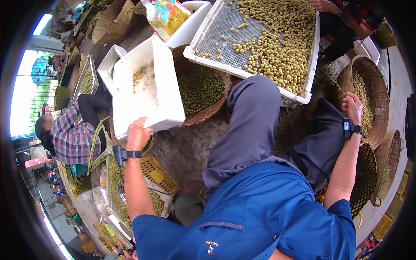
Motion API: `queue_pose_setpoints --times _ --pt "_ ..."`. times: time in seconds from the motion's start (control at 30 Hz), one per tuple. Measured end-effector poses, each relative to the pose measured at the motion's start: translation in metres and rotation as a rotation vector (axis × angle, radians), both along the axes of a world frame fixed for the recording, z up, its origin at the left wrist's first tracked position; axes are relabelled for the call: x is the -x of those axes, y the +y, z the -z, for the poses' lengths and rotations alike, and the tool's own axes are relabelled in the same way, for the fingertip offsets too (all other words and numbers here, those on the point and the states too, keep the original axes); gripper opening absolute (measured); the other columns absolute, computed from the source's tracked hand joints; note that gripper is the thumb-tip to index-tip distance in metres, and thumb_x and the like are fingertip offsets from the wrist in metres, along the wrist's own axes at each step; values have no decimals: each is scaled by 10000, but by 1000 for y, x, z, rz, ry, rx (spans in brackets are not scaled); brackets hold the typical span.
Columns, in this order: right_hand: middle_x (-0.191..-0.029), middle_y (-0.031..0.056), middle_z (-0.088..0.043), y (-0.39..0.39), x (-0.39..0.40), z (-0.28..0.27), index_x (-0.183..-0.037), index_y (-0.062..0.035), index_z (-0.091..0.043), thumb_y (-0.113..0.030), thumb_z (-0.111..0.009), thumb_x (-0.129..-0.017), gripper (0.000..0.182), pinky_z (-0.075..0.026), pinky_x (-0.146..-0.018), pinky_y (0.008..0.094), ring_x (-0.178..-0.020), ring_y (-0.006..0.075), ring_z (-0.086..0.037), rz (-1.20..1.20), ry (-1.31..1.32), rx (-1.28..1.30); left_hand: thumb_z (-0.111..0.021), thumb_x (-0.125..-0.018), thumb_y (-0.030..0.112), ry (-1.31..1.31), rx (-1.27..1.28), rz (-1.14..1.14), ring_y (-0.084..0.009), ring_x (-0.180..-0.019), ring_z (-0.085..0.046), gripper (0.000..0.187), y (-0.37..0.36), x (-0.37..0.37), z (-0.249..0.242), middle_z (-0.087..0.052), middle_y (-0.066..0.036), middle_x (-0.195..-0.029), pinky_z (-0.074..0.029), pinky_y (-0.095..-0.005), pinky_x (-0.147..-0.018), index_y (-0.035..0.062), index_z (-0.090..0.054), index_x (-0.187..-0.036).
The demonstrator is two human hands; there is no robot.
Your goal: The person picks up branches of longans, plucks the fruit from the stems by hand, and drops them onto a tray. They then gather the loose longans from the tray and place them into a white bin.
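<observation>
My left hand (138,134) is closed on the near rim of a white foam box (167,86), which is tipped so that its inside shows. A few brown bits and some debris cling to its floor. Beneath and beside the box stands a wicker basket (226,89) of small green round fruits (201,86). On the right, my right hand (353,108) has its fingers curled around a thin twig (340,86), close to a wicker basket (383,86) holding tan round fruits (362,99).
A white mesh tray (236,71) of yellow-brown round fruits (281,47) lies beyond my knees. Another person's hand (324,6) is at its far right. Left are a seated person in a checked shirt (78,136), a green chair (100,145) and a yellow crate (158,173).
</observation>
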State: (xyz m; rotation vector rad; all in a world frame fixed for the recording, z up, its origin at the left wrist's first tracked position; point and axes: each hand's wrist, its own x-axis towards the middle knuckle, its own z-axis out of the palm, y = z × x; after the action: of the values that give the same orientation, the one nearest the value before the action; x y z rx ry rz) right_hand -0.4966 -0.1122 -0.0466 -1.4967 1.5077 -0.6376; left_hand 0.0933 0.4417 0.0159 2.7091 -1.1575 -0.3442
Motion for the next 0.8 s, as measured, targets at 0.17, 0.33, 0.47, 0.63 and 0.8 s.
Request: queue_pose_setpoints --times 0.17,0.33,0.47,0.63,0.8 --pt "-839 12 -661 5 -5 -5 -1213 -47 -646 -175 -559 -962 295 -512 -555 224 -635 75 -598 -6 14 21 -771 -726 115 -8 -33 108 -369 -932 -666 333 -27 34 53 -692 -167 -992 -534 -448 -804 40 -675 -1036" --pt "-836 13 -661 12 -16 -10 -1195 -47 -651 -171 -565 -952 287 -515 -555 225 -635 77 -602 6 10 29 -778 -713 141 -54 120 123 -385 -906 -652 296 -58 59 94 -676 -166 -951 -526 -457 -793 25 -648 -952" --pt "-833 16 -660 14 -24 -12 -1176 -44 -656 -154 -560 -948 270 -513 -548 221 -632 79 -601 -4 -14 34 -755 -727 139 42 103 61 -396 -913 -649 286 -72 59 99 -675 -186 -950 -525 -459 -801 16 -645 -960" --pt "-862 54 -673 22 -38 -17 -1157 -16 -659 -112 -556 -932 265 -515 -564 239 -634 92 -597 13 -125 26 -699 -731 159 58 8 127 -403 -907 -644 271 -87 60 113 -671 -206 -923 -522 -455 -809 25 -651 -963" --pt "-774 29 -651 24 -45 -21 -1058 -14 -691 -88 -587 -897 206 -499 -523 237 -595 87 -590 80 -76 101 -792 -695 222 35 -63 130 -392 -901 -648 440 -96 73 87 -669 -205 -993 -530 -444 -822 30 -670 -1072"
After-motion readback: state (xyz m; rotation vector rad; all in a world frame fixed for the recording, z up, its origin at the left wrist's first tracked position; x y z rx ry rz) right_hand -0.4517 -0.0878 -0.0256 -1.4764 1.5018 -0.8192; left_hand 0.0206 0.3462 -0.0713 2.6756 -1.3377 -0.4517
